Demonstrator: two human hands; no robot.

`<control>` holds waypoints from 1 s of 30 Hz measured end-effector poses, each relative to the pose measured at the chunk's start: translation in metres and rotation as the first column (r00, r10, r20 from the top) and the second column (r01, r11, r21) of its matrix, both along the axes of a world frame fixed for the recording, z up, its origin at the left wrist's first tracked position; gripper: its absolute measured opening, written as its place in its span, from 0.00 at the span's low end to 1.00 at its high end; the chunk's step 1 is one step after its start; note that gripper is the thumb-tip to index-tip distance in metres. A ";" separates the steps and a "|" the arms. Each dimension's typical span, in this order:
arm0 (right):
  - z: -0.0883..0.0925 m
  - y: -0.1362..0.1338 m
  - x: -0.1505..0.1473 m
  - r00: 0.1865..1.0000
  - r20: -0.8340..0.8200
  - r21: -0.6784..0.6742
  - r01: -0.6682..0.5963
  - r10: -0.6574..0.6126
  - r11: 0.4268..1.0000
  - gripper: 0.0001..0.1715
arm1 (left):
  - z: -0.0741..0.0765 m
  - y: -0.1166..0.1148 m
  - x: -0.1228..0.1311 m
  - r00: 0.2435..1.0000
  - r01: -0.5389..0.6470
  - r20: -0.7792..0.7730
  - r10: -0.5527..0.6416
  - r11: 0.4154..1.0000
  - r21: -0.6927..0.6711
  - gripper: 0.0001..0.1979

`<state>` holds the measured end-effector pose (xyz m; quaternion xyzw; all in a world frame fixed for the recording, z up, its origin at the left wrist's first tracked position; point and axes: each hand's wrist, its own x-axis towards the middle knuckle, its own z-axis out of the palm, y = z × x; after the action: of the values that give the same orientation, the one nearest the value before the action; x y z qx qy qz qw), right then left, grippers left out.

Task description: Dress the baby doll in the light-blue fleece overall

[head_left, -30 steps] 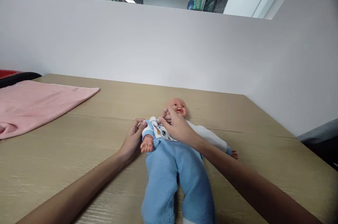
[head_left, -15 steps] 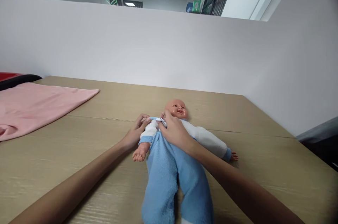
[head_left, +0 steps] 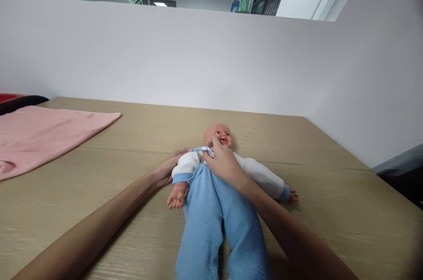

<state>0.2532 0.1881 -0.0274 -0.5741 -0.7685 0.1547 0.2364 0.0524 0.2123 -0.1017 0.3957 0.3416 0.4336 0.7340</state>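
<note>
A baby doll (head_left: 219,134) lies on its back on the wooden table, head away from me. It wears a fuzzy romper (head_left: 205,222) with blue legs, white sleeves and blue cuffs. My right hand (head_left: 224,163) pinches the blue-and-white edge of the romper at the doll's chest, just below the chin. My left hand (head_left: 172,166) lies beside the doll's shoulder on the left, against the white sleeve (head_left: 185,164). Its fingertips are partly hidden behind the sleeve, and I see no cloth gripped in them. The doll's far-side arm (head_left: 264,176) stretches out to the right.
A pink cloth (head_left: 49,134) is spread on the left of the table (head_left: 115,209). Behind it a black-rimmed red object (head_left: 13,100) shows. A white partition (head_left: 185,60) stands along the back, and a dark grey item (head_left: 403,174) is beyond the right edge.
My left hand has let go of the romper's edge and slid down flat beside the shoulder. My right hand still pinches the edge, slightly further right. The doll's left-side sleeve has shifted a little.
</note>
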 end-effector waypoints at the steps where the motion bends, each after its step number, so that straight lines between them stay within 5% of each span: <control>1: -0.002 0.002 0.001 1.000 -0.013 0.000 0.000 0.000 1.000 0.11 | -0.001 0.000 0.000 1.000 0.012 -0.013 -0.012 1.000 0.016 0.18; 10: -0.005 -0.001 -0.002 0.996 -0.083 0.093 -0.010 0.018 0.996 0.07 | 0.001 -0.005 -0.009 0.995 0.000 -0.100 0.015 0.989 0.150 0.17; 15: -0.004 -0.004 -0.002 0.996 -0.089 0.093 0.014 -0.005 0.996 0.07 | 0.004 0.000 -0.005 0.999 -0.008 0.035 0.007 0.999 0.039 0.16; 19: -0.003 -0.004 -0.001 0.991 -0.129 0.042 -0.022 0.028 0.999 0.07 | 0.006 0.009 0.006 0.994 0.095 0.067 -0.091 0.994 -0.060 0.12; 23: 0.005 -0.004 0.004 0.997 -0.078 0.041 -0.006 0.009 0.999 0.08 | 0.007 0.013 0.014 0.983 0.182 0.052 -0.177 0.975 -0.124 0.10; 30: 0.018 -0.007 0.012 0.994 0.078 0.123 0.061 -0.071 0.990 0.09 | 0.025 0.001 0.007 0.994 0.104 -0.031 -0.103 0.995 0.008 0.14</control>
<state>0.2657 0.1808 -0.0096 -0.5898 -0.7660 0.0763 0.2440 0.0596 0.2134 -0.0765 0.4231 0.3298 0.3905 0.7481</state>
